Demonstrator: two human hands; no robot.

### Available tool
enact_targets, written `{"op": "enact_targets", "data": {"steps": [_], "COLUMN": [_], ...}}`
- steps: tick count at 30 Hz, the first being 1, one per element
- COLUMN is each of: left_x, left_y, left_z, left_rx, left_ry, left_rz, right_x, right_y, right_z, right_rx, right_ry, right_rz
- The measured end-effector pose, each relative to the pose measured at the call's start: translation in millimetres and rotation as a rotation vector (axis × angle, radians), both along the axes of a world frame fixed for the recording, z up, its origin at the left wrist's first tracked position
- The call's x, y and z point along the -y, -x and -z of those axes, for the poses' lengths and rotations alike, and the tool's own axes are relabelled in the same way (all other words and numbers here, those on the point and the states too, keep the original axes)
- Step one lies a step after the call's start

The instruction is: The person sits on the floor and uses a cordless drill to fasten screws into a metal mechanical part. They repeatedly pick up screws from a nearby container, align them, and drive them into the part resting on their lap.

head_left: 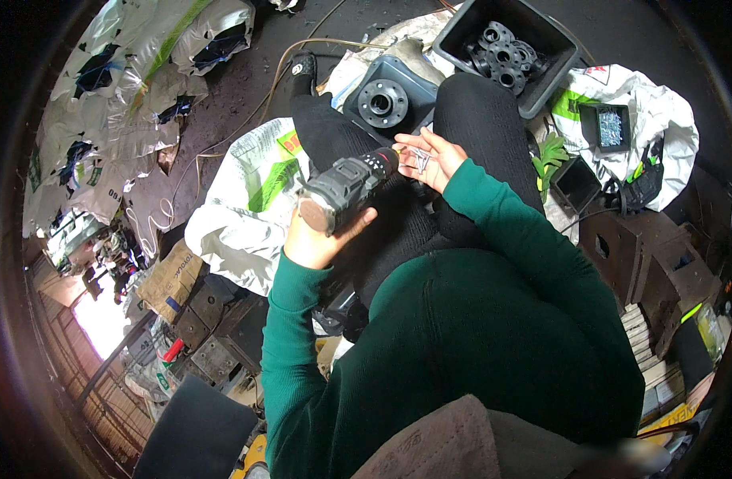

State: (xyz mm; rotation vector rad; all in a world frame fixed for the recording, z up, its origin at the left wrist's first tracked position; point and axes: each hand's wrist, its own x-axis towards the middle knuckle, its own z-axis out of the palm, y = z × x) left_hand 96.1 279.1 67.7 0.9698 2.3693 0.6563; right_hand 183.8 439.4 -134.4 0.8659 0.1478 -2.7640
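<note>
My left hand [308, 246] grips a grey and black cordless drill [339, 190], and its fingers are mostly hidden behind the tool. The drill's nose points up and right, toward my other hand. Palm up, my right hand [441, 166] holds several thin silver screws [419, 159], and its fingertips are close to the drill's tip. Beyond both hands, a dark round flange [382, 104] with a central hole and smaller holes around it rests on a grey tray [421, 81] between my legs.
At the far right a black bin [561, 56] holds several dark flanged parts [503, 56]. A small box of silver fasteners [611, 128] lies on a white sack [677, 132], near another small black box [575, 184]. Another white sack [230, 215] is at left; a cable [282, 68] crosses the floor.
</note>
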Motion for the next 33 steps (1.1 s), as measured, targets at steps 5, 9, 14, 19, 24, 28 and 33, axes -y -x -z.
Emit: {"op": "enact_targets", "data": {"steps": [5,9,14,19,24,28,33], "left_x": [12.1,17.1,19.2,19.9,17.6,16.9,11.7], "left_y": [-19.2,-22.5,-20.6,-20.7,-22.0,-23.0,-19.0], "left_z": [-1.9,-4.4,-7.6,-10.6,-8.8,-6.8,-3.8], "left_rx": [0.136,0.083,0.063,-0.054,-0.055,-0.015,-0.074], "left_ry": [0.050,0.012,-0.103,-0.048,-0.081,-0.062,-0.068], "left_rz": [-0.100,-0.101,-0.148,-0.068,-0.059,-0.066,0.008], "right_x": [-8.0,-4.8,-2.1,-2.0,-6.1,-1.0,-1.1], "right_y": [-4.5,-2.7,-5.1,-2.5,0.7,3.1,4.5], "right_z": [-21.4,-26.8,-28.2,-24.0,-16.4,-13.5,-9.7], "right_rx": [-0.157,-0.231,-0.290,-0.230,-0.147,-0.109,-0.099], "right_ry": [-0.019,-0.015,-0.182,-0.250,-0.024,0.059,0.118], "right_rz": [0.021,-0.040,-0.120,-0.206,-0.050,0.006,0.026]}}
